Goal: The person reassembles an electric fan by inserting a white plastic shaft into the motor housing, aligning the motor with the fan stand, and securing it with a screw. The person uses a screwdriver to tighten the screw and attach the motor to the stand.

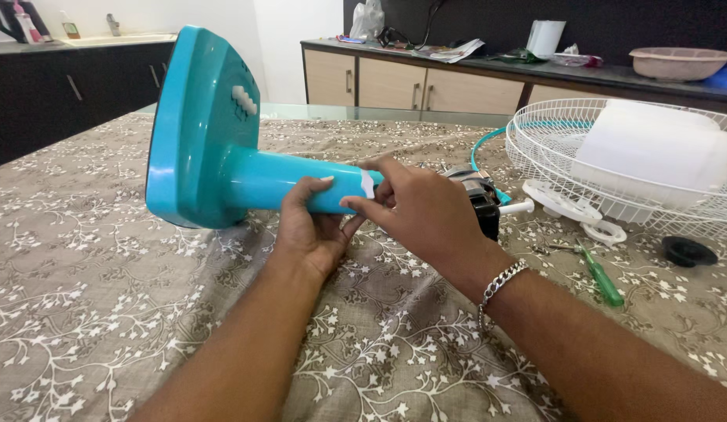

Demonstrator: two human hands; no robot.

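A turquoise table-fan stand lies on its side on the table, its square base with white buttons turned to the left. My left hand wraps the stand's neck from below. My right hand, with a silver chain bracelet on its wrist, grips the joint where the neck meets the dark fan motor. The motor is mostly hidden behind that hand, and a white shaft piece pokes out to its right.
A white wire fan guard with a white blade part in it sits at the right. Next to it lie white plastic rings, a black cap and a green-handled screwdriver. A brown patterned cloth covers the table. Cabinets and a cluttered counter stand behind.
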